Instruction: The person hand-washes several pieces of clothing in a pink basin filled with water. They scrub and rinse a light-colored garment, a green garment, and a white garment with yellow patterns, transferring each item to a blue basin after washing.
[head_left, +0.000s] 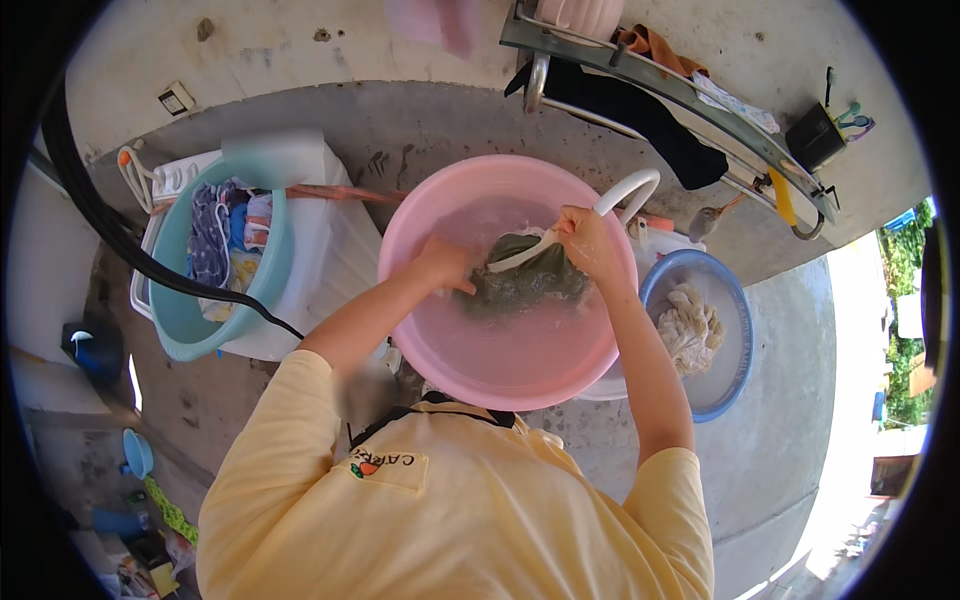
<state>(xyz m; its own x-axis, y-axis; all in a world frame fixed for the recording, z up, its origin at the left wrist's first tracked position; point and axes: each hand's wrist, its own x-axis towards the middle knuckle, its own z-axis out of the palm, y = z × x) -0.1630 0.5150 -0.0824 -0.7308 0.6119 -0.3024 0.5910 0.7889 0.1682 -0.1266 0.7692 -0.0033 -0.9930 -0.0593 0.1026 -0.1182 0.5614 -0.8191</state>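
A large pink plastic basin (506, 367) with water in it stands in front of me. In the water lies a dark green garment (525, 285) with a white band (521, 256) along its upper edge, partly under the surface. My right hand (581, 238) grips one end of that band and lifts it above the water. On the other side of the garment, my left hand (448, 265) reaches down to the water, its thumb apart. Whether its fingers hold any cloth is hidden. A curved white spout (630, 187) hangs over the basin's right rim.
To the left, a teal basin (169, 330) of clothes sits on a white washing machine (315, 300). A blue basin (742, 322) with pale wet cloth (690, 330) is on the right. Above hangs a wall shelf (675, 90) carrying a black cloth (637, 112). A black cable (142, 255) crosses the left side.
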